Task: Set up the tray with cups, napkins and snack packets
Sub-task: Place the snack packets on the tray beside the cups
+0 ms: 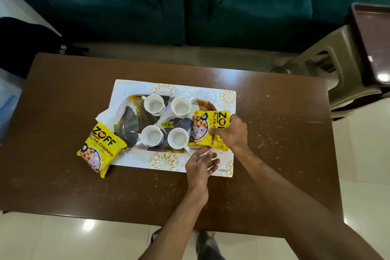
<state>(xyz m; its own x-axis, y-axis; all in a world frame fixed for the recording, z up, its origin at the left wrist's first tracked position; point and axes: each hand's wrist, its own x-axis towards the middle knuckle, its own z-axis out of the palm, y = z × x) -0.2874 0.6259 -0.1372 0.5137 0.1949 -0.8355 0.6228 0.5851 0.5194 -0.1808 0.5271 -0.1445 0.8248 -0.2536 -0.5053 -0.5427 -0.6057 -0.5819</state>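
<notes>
An oval tray with a black and gold leaf pattern lies on a white and gold placemat. Several white cups stand on it. My right hand grips a yellow soya chunks packet at the tray's right end. A second yellow packet leans on the tray's left end, half on the table. White napkins stick out from under the tray's left side. My left hand hovers with spread fingers over the mat's near edge, holding nothing.
The brown table carries everything. A teal sofa runs along the far side. A plastic stool with a dark tray on top stands at the right. A dark bag sits at the far left.
</notes>
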